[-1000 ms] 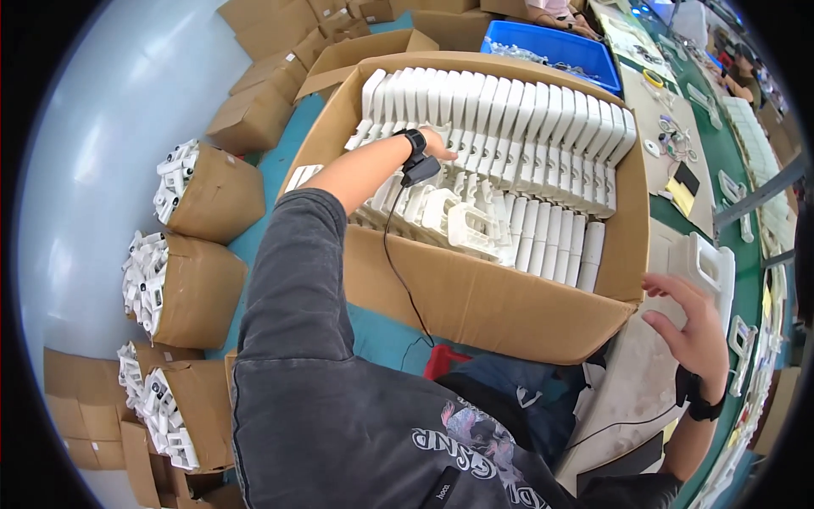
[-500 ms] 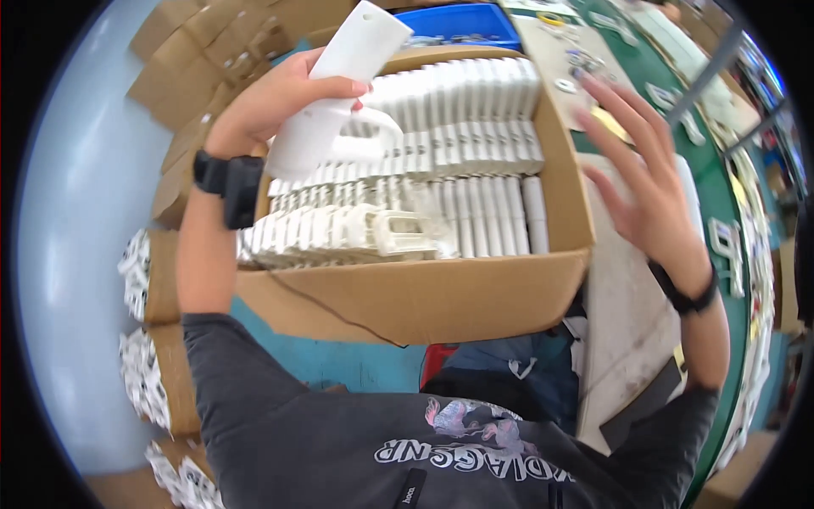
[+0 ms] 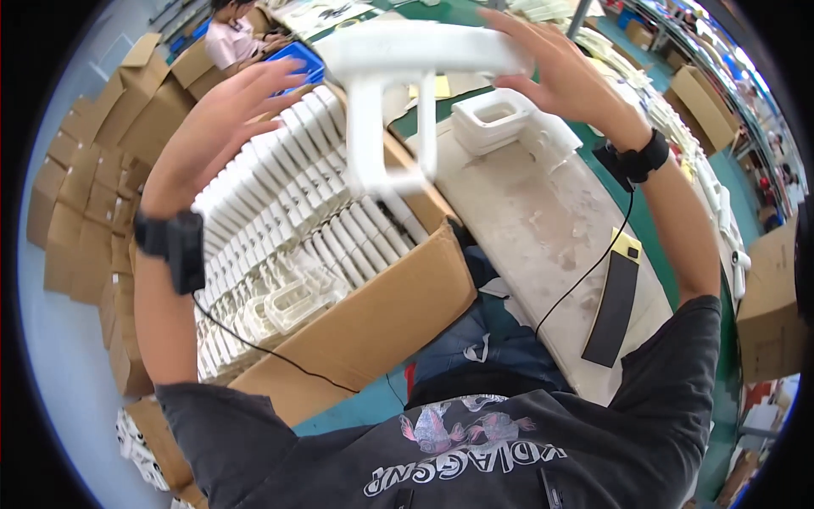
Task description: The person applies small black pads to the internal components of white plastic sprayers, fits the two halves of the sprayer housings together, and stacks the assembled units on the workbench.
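A white plastic part [image 3: 424, 53] with a long body and a squarish loop handle hangs in front of me, smeared by motion. My right hand [image 3: 564, 72] grips its right end between thumb and fingers. To the left, my left hand [image 3: 225, 127] is open, fingers stretched apart, over the far left of a cardboard box [image 3: 373, 327]. That hand appears to hold nothing. Rows of similar white plastic parts [image 3: 288, 182] stand packed in the box. On the worktable [image 3: 551, 229], beyond the box, two or more white parts [image 3: 492, 119] with rectangular openings lie together.
A yellow-and-black strip [image 3: 612, 297] lies on the worktable. Dark cables run from both wristbands. Brown cartons [image 3: 85, 212] are stacked at the left, beside a blue bin [image 3: 297, 68]. Another person [image 3: 233, 38] sits at the far left. White parts line the right edge.
The view has swung to the right. The white part has passed from my left hand to my right. My left hand has let go and spread its fingers.
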Available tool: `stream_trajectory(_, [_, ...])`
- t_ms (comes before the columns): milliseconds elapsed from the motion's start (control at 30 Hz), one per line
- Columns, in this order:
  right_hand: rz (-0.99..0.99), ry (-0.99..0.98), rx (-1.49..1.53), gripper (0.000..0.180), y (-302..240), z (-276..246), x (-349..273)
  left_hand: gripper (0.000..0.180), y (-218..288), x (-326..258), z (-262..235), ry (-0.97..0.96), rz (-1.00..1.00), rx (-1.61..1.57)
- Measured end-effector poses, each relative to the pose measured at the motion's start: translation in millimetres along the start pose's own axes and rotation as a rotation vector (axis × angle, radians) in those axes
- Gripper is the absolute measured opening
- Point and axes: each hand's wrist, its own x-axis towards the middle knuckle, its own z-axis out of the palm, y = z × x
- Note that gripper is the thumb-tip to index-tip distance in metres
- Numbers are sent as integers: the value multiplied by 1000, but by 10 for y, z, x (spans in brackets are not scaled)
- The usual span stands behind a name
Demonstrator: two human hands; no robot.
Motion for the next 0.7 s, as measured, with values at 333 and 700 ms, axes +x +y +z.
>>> stream_trajectory(333, [954,-137,-28,69,658,569,-1311,74,-1790,-1247,-718,-110,-385,984])
stream_trajectory(700, [911,-173,-64,69,606,665,-1504,72,-2333,-2171,-826,-253,-624,788])
